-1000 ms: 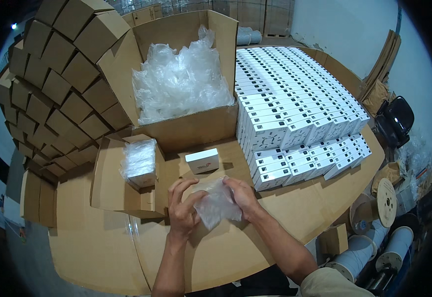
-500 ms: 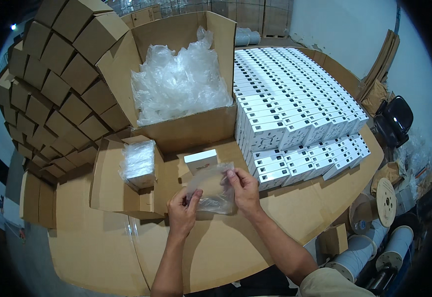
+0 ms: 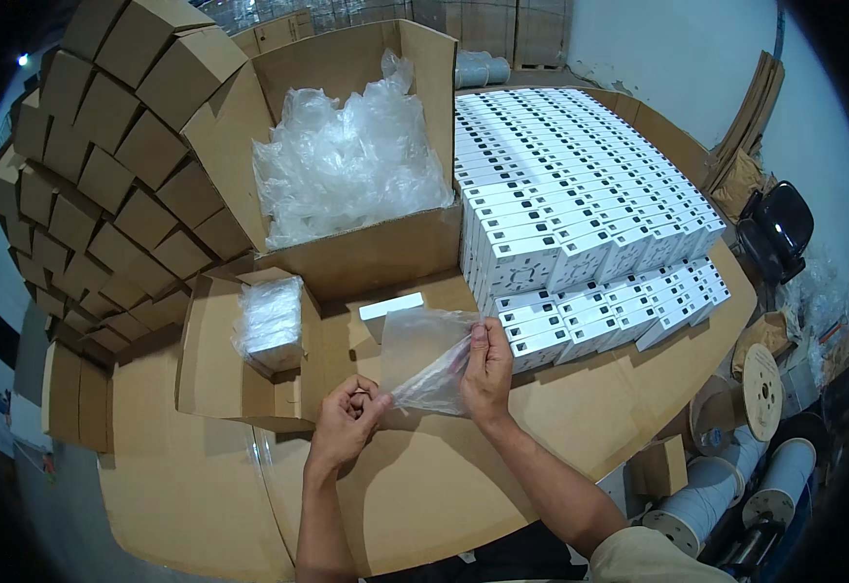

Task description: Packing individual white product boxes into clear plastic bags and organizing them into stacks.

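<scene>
A clear plastic bag (image 3: 429, 355) is stretched between my two hands above the cardboard-covered table. My left hand (image 3: 346, 418) pinches its lower left corner, and my right hand (image 3: 487, 374) grips its right side, thumb on top. Just behind the bag stands a small white box (image 3: 390, 309), its lower part partly covered by the film. To the left, an open carton (image 3: 215, 360) holds several white boxes wrapped in clear plastic (image 3: 274, 316), packed side by side.
A large open carton (image 3: 366, 238) behind holds a heap of loose clear bags (image 3: 351, 160). Rows of white boxes (image 3: 580, 185) fill the right of the table (image 3: 181, 466). Brown cartons (image 3: 133, 209) are piled at left. Cable spools (image 3: 760, 389) and a black chair (image 3: 774, 233) stand at right.
My left hand has moved down and left, my right hand slightly right. The bag between them is now pulled out wider and slanted, hiding more of the white box.
</scene>
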Demonstrator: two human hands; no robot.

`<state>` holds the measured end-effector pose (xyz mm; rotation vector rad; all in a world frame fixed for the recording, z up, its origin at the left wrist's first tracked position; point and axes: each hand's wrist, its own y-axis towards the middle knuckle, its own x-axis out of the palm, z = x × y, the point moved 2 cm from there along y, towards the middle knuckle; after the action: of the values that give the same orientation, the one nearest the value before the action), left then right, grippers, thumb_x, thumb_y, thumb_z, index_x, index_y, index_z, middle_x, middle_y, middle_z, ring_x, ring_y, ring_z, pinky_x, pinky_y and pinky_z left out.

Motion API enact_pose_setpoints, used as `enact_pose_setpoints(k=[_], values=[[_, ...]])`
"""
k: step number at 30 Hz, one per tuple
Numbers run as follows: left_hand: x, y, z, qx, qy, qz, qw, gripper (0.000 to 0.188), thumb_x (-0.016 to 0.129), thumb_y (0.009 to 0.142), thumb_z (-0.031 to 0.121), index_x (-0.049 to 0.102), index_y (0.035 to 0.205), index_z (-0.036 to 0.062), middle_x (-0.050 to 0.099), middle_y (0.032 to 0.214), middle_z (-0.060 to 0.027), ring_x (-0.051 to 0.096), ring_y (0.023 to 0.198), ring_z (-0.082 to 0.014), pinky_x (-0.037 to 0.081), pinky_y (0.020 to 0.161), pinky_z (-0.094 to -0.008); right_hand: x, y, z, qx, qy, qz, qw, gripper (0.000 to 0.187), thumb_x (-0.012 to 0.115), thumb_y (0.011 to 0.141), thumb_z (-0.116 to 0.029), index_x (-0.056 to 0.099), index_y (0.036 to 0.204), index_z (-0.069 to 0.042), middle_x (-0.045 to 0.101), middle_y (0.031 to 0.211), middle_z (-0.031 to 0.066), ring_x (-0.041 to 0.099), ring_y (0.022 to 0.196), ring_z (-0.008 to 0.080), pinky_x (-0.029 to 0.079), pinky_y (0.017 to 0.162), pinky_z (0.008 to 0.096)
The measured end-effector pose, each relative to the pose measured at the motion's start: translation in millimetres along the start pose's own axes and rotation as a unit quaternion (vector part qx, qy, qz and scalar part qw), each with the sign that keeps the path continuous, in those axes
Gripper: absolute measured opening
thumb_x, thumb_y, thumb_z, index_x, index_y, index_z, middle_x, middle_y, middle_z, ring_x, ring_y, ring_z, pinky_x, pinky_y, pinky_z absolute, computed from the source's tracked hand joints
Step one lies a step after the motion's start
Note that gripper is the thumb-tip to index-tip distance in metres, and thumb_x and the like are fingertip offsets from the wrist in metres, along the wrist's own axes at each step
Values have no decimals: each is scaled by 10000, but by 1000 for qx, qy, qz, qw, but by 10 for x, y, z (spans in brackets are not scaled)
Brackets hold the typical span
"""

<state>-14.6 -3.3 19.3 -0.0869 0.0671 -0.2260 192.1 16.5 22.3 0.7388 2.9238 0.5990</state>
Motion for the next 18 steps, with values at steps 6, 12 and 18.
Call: enact_pose_setpoints(k=[6, 12, 18], values=[[58, -13, -81, 97, 72, 122, 985, 159, 618, 977, 148, 535, 898, 38, 497, 718, 40, 439, 640, -52, 369, 582, -221, 120, -144, 76, 27, 7, -51, 998, 282, 413, 1094, -247, 536, 934, -50, 486, 639, -21, 480, 530, 45, 402, 486, 221], [280, 20, 11, 125, 71, 221, 964, 218, 590, 998, 220, 554, 971, 7, 577, 749, -40, 533, 665, -123, 461, 626, -292, 122, -124, 119, 75, 41, -93, 992, 279, 427, 1091, -269, 551, 967, -52, 495, 589, -27, 500, 526, 49, 402, 472, 231], [276, 85, 38, 49, 158, 237, 957, 326, 541, 1030, 233, 567, 830, -23, 612, 702, -102, 561, 641, -140, 465, 606, -331, 108, -113, 187, 24, -36, -131, 990, 277, 523, 1057, -293, 578, 1039, -22, 539, 567, -1, 534, 540, 47, 419, 492, 243]])
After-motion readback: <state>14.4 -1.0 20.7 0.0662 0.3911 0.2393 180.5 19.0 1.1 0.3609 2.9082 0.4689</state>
